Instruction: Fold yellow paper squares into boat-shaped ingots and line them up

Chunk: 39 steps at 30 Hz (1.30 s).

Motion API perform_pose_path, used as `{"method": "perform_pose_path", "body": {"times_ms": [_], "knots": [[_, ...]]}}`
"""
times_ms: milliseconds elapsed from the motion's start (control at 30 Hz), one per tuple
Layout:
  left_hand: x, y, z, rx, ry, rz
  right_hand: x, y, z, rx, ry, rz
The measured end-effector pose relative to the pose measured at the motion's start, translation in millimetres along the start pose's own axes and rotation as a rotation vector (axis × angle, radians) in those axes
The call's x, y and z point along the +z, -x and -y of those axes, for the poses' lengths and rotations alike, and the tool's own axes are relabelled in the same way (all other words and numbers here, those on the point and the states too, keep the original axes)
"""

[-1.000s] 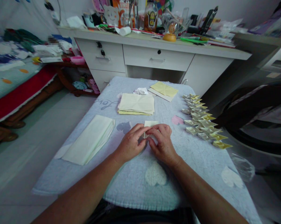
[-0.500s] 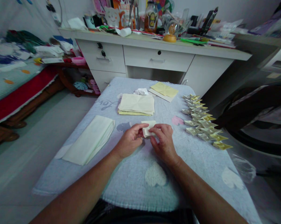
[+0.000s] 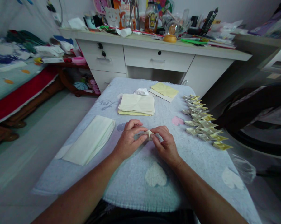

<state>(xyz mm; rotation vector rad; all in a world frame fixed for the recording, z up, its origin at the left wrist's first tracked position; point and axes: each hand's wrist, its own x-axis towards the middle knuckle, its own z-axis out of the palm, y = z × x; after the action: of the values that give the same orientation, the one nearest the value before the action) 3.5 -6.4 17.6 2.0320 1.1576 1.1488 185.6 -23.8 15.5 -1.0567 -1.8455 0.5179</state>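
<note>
Between my two hands, low over the cloth-covered table, is a small piece of folded paper, cream coloured and drawn up to a point in the middle. My left hand pinches one side of it between thumb and index finger. On the other side my right hand pinches it the same way. The fingertips cover part of the paper. Beyond the hands lies a stack of cream and yellow paper sheets. Rows of folded paper boats stand along the table's right side.
Left of my hands is a long folded pale sheet. A crumpled white paper and yellow and white sheets lie at the back. Behind stands a cluttered white desk; a clear plastic bag hangs by the right edge.
The folded paper has gone from a flat, squarish packet to a smaller, pointed shape. My fingers have shifted from lying over it to pinching its two sides.
</note>
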Motion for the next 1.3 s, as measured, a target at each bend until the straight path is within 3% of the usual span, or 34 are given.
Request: {"method": "perform_pose_path", "body": {"times_ms": [133, 333, 500, 900, 1300], "knots": [[1.6, -1.4, -0.9, -0.066, 0.122, 0.123, -0.1, 1.5, 2.1, 0.084, -0.069, -0.017], [5.6, -1.5, 1.4, -0.238, 0.269, 0.091, 0.7, 1.4, 2.7, 0.016, 0.040, -0.005], [5.7, -2.2, 1.5, -0.298, 0.372, 0.102, 3.9, 1.0, 0.9, 0.040, 0.091, 0.016], [7.7, -2.1, 4.5, -0.311, 0.320, 0.154, 5.4, 0.0, 2.7, 0.060, 0.012, 0.035], [7.9, -3.5, -2.9, -0.269, 0.123, 0.071, 6.0, 0.4, 2.1, 0.062, 0.008, 0.043]]}}
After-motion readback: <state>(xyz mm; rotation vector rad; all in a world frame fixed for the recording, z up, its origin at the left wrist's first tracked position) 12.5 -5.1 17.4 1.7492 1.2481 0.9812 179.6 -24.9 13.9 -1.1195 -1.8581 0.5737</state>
